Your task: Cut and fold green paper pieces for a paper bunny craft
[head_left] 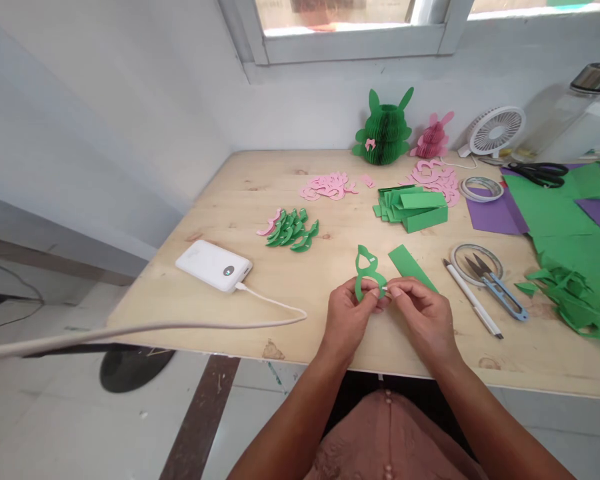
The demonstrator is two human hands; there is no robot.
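My left hand (pixel 349 310) pinches a green paper cutout (pixel 366 268) with a curvy outline and open holes, held just above the table near its front edge. A small white tab sits on the cutout's upper part. At its lower right side, my right hand (pixel 423 313) pinches a tiny white strip (pixel 385 288) that looks like tape, touching the cutout. Behind my right hand lies a folded green paper strip (pixel 411 265). A pile of green curved cutouts (pixel 293 230) with white tabs, plus a pink one (pixel 270 223), lies farther left.
To the right are a white pen (pixel 473 299), thread snips (pixel 500 290) and a tape roll (pixel 455 257). Green paper scraps (pixel 580 293) lie beyond. A power bank (pixel 214 265) with a cable sits left. Honeycomb paper figures (pixel 384 137) and a fan (pixel 496 131) stand at the back.
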